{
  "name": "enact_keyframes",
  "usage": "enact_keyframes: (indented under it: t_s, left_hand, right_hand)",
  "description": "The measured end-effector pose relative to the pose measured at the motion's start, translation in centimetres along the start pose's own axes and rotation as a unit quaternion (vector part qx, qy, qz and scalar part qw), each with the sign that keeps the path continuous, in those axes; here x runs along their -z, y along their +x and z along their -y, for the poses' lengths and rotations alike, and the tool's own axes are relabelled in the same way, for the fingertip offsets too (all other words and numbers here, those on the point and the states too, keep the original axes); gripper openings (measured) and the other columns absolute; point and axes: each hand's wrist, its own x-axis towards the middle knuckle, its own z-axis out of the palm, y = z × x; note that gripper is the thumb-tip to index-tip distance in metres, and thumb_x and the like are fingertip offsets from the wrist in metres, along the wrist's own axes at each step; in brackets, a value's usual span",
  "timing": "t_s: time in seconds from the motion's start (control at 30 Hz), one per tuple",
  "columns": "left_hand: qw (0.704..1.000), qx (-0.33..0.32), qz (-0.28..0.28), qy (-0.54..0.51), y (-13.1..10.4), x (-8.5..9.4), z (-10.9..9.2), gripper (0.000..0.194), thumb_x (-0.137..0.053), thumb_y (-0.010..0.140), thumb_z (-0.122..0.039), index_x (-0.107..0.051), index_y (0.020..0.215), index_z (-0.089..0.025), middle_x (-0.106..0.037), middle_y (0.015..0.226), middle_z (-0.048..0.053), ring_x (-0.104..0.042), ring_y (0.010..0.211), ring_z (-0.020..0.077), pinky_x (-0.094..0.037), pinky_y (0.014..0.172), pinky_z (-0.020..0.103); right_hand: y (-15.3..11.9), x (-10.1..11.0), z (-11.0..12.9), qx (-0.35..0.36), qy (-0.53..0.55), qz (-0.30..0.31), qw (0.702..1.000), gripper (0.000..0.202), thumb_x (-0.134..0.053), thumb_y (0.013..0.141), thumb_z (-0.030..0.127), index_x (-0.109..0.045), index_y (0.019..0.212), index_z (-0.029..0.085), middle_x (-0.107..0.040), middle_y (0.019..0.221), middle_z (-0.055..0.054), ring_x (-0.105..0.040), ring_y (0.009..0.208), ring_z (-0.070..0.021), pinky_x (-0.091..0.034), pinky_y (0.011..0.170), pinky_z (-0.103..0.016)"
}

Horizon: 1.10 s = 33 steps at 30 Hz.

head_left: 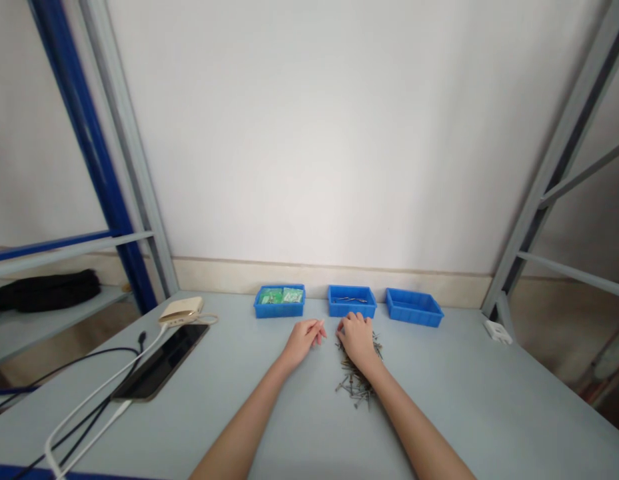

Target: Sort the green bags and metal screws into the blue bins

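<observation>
Metal screws [358,387], right hand [358,339] curled above.

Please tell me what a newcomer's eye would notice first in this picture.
Probably the right hand over a pile of thin metal fasteners near the middle, with the left hand just to its left. Beyond them, three blue bins stand in a row near the wall, the left one holding green packets. A dark-screened device lies at left.

Screws [356,385]: thin, dull metal, loose heap, mixed angles. Partly hidden beneath your right hand [356,335]; the rest spread from that hand back toward you.
</observation>
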Motion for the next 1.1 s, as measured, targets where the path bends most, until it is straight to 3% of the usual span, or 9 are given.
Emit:
enact_keyframes:
  t_s: [0.5, 0.6, 0.67, 0.73, 0.83, 0.9, 0.97, 1.03, 1.1]
  left_hand:
    - [0.999, 0.016, 0.022, 0.024, -0.3, -0.3, 0.2, 0.046, -0.039, 0.082, -0.05, -0.057, 0.062, -0.013, -0.051, 0.049, 0.0, -0.046, 0.047, 0.0112, -0.035, 0.051, 0.023]
    - [0.999, 0.017, 0.031, 0.036, -0.4, -0.3, 0.0, 0.045, -0.039, 0.082, -0.049, -0.057, 0.061, -0.013, -0.052, 0.05, 0.001, -0.046, 0.047, 0.0112, -0.035, 0.051, 0.023]
    - [0.999, 0.014, 0.03, 0.038, -0.5, -0.4, -0.2, 0.042, -0.039, 0.083, -0.047, -0.057, 0.065, -0.013, -0.052, 0.051, 0.0, -0.046, 0.047, 0.0112, -0.036, 0.051, 0.023]
    - [0.999, 0.004, 0.021, 0.025, -0.5, -0.4, -0.3, 0.034, -0.043, 0.082, -0.044, -0.059, 0.082, -0.013, -0.053, 0.055, -0.001, -0.047, 0.05, 0.0116, -0.037, 0.052, 0.023]
    - [1.0, -0.016, 0.008, -0.005, -0.6, -0.6, -0.5, 0.034, -0.05, 0.079, -0.038, -0.052, 0.105, -0.016, -0.056, 0.067, -0.001, -0.051, 0.06, 0.0125, -0.04, 0.056, 0.023]
    - [1.0, -0.022, 0.02, -0.001, -0.5, -0.6, -0.6, 0.028, -0.05, 0.079, -0.038, -0.056, 0.095, -0.015, -0.056, 0.069, 0.0, -0.051, 0.061, 0.0126, -0.04, 0.058, 0.023]
    - [0.999, -0.023, 0.034, 0.016, -0.5, -0.6, -0.7, 0.028, -0.048, 0.079, -0.04, -0.057, 0.076, -0.014, -0.054, 0.064, 0.0, -0.048, 0.059, 0.0122, -0.039, 0.057, 0.023]
    - [0.999, -0.026, 0.033, 0.025, -0.4, -0.5, -0.9, 0.035, -0.045, 0.081, -0.044, -0.056, 0.066, -0.014, -0.054, 0.061, 0.001, -0.046, 0.057, 0.0121, -0.038, 0.057, 0.023]
    - [0.999, -0.03, 0.02, 0.018, -0.5, -0.4, -1.1, 0.041, -0.041, 0.082, -0.048, -0.058, 0.068, -0.014, -0.055, 0.062, 0.001, -0.047, 0.056, 0.0124, -0.039, 0.058, 0.024]
  right_hand:
    - [-0.4, 0.5, 0.3, 0.077, -0.044, 0.068, 0.994, 0.03, -0.036, 0.08, -0.003, -0.06, 0.094, 0.009, -0.06, 0.094, -0.018, -0.059, 0.089, -0.0261, -0.04, 0.074, -0.035]
    - [-0.4, 0.4, -0.1, 0.093, -0.013, 0.056, 0.994, 0.028, -0.038, 0.079, -0.002, -0.061, 0.091, 0.009, -0.061, 0.092, -0.017, -0.058, 0.089, -0.0251, -0.04, 0.077, -0.035]
    - [-0.2, 0.5, -0.6, 0.091, 0.069, 0.04, 0.993, 0.024, -0.041, 0.078, 0.001, -0.062, 0.086, 0.011, -0.062, 0.09, -0.015, -0.059, 0.086, -0.0221, -0.041, 0.077, -0.032]
    - [0.2, 0.8, -0.8, 0.08, 0.211, 0.011, 0.974, 0.019, -0.045, 0.079, 0.007, -0.063, 0.083, 0.014, -0.064, 0.088, -0.01, -0.059, 0.082, -0.0185, -0.043, 0.076, -0.029]
    - [0.8, 1.0, -1.0, 0.04, 0.438, -0.031, 0.898, 0.014, -0.049, 0.079, 0.018, -0.062, 0.082, 0.016, -0.067, 0.084, -0.006, -0.061, 0.077, -0.016, -0.046, 0.074, -0.027]
    - [1.2, 0.8, -1.0, 0.006, 0.536, -0.034, 0.844, 0.012, -0.053, 0.076, 0.022, -0.062, 0.081, 0.016, -0.067, 0.08, -0.005, -0.062, 0.072, -0.0159, -0.048, 0.071, -0.027]
    - [1.4, 0.4, -1.1, -0.021, 0.584, -0.028, 0.811, 0.013, -0.057, 0.072, 0.025, -0.062, 0.079, 0.015, -0.067, 0.078, -0.005, -0.062, 0.066, -0.0157, -0.049, 0.067, -0.027]
    - [1.5, 0.0, -1.2, -0.034, 0.595, -0.021, 0.803, 0.014, -0.058, 0.07, 0.027, -0.062, 0.077, 0.015, -0.067, 0.076, -0.005, -0.061, 0.061, -0.0151, -0.048, 0.065, -0.027]
    - [1.5, -0.2, -1.4, -0.034, 0.579, -0.015, 0.814, 0.015, -0.057, 0.071, 0.029, -0.062, 0.076, 0.016, -0.067, 0.074, -0.004, -0.059, 0.059, -0.0143, -0.047, 0.063, -0.026]
